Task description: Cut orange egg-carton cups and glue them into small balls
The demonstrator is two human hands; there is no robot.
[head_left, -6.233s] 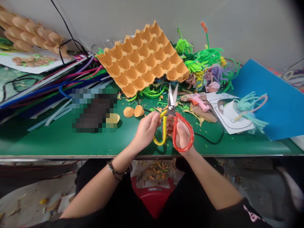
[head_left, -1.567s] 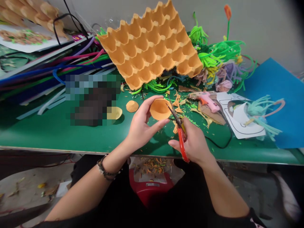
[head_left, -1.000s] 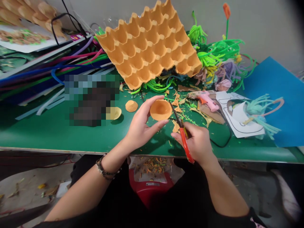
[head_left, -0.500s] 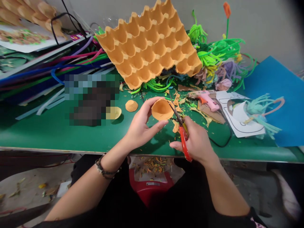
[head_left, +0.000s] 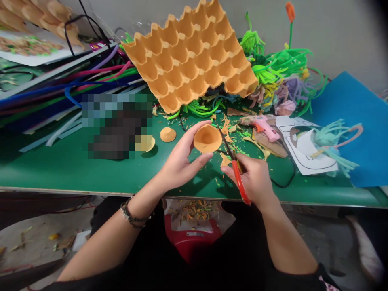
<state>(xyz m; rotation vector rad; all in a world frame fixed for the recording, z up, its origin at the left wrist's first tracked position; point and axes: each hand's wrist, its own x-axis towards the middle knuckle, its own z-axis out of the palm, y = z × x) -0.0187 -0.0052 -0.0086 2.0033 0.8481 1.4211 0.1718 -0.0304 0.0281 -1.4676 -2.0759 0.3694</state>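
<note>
- The green tabletop (head_left: 45,171) is being used as the work surface, and tools and offcuts are being carried on it.
- The orange egg tray (head_left: 189,64) is being propped at a tilt at the back; a gap is being shown in its near edge, so some cells are judged to be already cut away, while most are being left joined.
- Below the tabletop, many trimmings are being held in a red bin (head_left: 189,243), which is being taken as a sign that much cutting is already done.
- By the left hand (head_left: 184,163), curved fairly wide, an orange cup (head_left: 208,139) is being gripped between thumb and fingers, above the tabletop, its hollow turned up.
- By the right hand (head_left: 256,178), wrapped around the handles, the scissors (head_left: 241,185) are being held with blades nearly together beside the cup's right rim; whether contact is being made cannot be told.
- The cup's rim is being judged mostly even, though how much trimming is left cannot be told.
- Beyond the left hand, a domed cup (head_left: 167,134) is being rested hollow down, seemingly separated and trimmed already.
- Small scraps (head_left: 225,128) are being left scattered behind the blades.
</note>
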